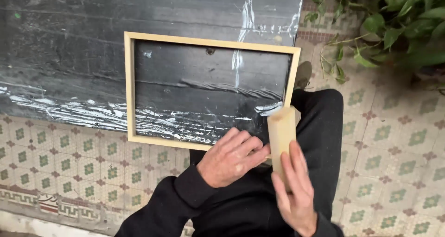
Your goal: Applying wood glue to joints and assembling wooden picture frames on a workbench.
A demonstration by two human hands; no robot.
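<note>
A light wooden rectangular frame (130, 91) lies flat on a black plank surface (69, 47) streaked with white. My left hand (232, 158) rests palm down on the frame's near edge, close to its right corner, fingers spread. My right hand (294, 193) grips a pale wooden block (281, 132), held upright and touching the frame's near right corner. The corner itself is hidden behind the block. Black sleeves cover both arms.
My leg in black trousers (320, 126) and a shoe (303, 75) sit right of the frame. Patterned floor tiles (398, 139) spread around. Green leafy plants (398, 24) hang at the upper right. A tiled border runs along the lower left.
</note>
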